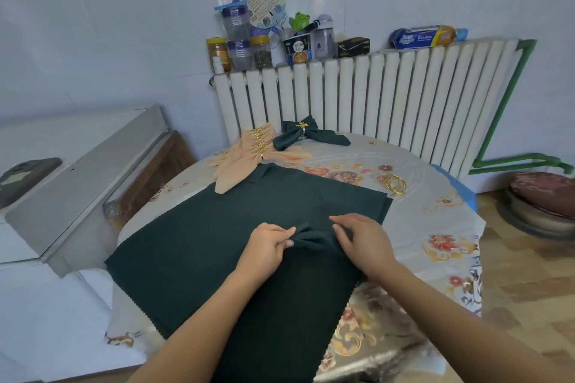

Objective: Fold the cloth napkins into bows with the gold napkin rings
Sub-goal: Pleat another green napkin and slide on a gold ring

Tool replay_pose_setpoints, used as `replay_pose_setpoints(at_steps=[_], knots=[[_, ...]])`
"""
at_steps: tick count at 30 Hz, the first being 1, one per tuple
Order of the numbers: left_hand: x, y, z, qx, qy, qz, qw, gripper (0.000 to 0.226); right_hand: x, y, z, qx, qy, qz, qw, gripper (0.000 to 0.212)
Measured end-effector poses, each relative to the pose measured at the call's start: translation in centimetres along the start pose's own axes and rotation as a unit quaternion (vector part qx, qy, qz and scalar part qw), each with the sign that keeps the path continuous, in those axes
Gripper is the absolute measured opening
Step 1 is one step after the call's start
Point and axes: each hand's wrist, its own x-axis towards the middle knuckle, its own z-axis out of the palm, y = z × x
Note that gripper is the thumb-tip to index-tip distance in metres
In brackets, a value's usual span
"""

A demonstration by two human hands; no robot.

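Observation:
A dark green napkin (pixel 217 242) lies spread flat over the round table. At its middle the cloth is gathered into a raised pleat (pixel 309 238). My left hand (pixel 267 247) pinches the left end of that pleat between thumb and fingers. My right hand (pixel 362 242) grips its right end, fingers curled over the fabric. Loose gold napkin rings (pixel 395 184) lie in a small heap on the table to the right, beyond the napkin's far corner. A finished dark green bow (pixel 306 135) with a gold ring sits at the back.
Peach napkin bows (pixel 249 155) with gold rings lie stacked at the back left, overlapping the napkin's far edge. A flowered tablecloth (pixel 435 246) covers the table. A white radiator (pixel 389 102) stands behind, jars on top. A white appliance (pixel 77 190) is left, a stool (pixel 544 199) right.

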Motion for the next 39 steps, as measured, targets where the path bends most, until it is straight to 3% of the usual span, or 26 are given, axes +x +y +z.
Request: replay_pose_setpoints(at_steps=[5,11,14,18,22,25,32,39], knots=[[3.4,0.5,3.0,0.019,0.024,0.024,0.999,0.026,3.2,4.8,-2.0,0.016,0.000,0.174,0.985,0.033],[5.2,0.1,6.0,0.031,0.073,0.031,0.996,0.028,5.9,9.2,-1.8,0.011,0.098,0.319,0.943,0.049],[5.0,-0.2,7.0,0.030,0.086,0.038,0.995,0.031,7.1,10.8,-1.1,0.008,0.100,0.361,0.927,0.060],[5.2,-0.8,7.4,0.024,0.091,0.040,0.995,0.034,9.2,12.6,0.1,-0.019,0.064,0.368,0.927,0.063],[5.1,-0.8,7.5,0.018,0.089,0.039,0.995,0.035,10.5,14.0,0.4,-0.073,0.029,0.366,0.927,0.046],[5.2,-0.8,7.5,0.013,0.090,0.036,0.995,0.035,10.7,14.6,0.6,-0.052,0.044,0.372,0.926,0.038],[5.3,-1.0,7.2,0.001,0.109,0.046,0.993,0.029,6.2,11.6,-1.1,0.161,0.129,0.358,0.911,0.044],[5.6,-2.8,4.8,-0.013,0.153,0.010,0.988,0.031,0.1,6.6,-2.6,0.354,0.024,0.289,0.889,0.023]])
